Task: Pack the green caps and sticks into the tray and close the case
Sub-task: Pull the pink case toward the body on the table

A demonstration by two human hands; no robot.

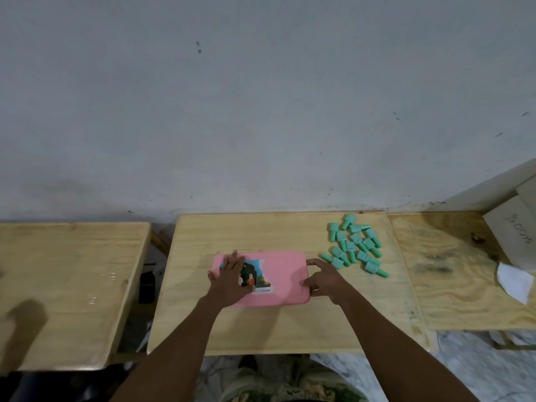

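A flat pink case [281, 274] with a picture label lies closed on the middle wooden table [261, 329]. My left hand [229, 278] rests flat on its left part, fingers spread, partly covering the label. My right hand [324, 278] is at the case's right edge, fingers curled against the rim. A loose heap of several green caps and sticks [355, 248] lies on the table to the right of the case, apart from both hands. The tray is hidden inside the case.
A second wooden table [63, 285] stands to the left across a gap. A third table [464, 271] adjoins on the right, with a white box [516, 227] and a white paper scrap [514, 281]. A grey wall [261, 111] rises behind.
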